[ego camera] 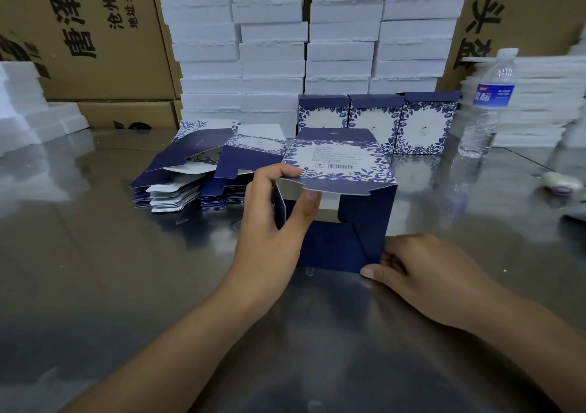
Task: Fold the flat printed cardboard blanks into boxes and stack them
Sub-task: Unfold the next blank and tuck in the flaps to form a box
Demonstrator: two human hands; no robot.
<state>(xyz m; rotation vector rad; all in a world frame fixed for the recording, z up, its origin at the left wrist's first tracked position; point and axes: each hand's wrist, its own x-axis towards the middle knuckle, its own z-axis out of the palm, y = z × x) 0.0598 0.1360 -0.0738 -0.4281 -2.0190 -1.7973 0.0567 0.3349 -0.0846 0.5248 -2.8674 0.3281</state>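
Hands [272,222] on box [344,159] — steel table [126,273], cartons [104,32]

One wide-angle head view, facing forward and down along both forearms. The left hand [273,222] and right hand [423,274] at the half-folded box [333,244] sit near the lens; the surface [126,270] extends to stacked white boxes [272,48] behind.

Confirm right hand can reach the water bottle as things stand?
Probably yes: bare table lies between the right hand and the upright water bottle beyond it. The hand pinches a corner of the half-folded box, so it must let go first.
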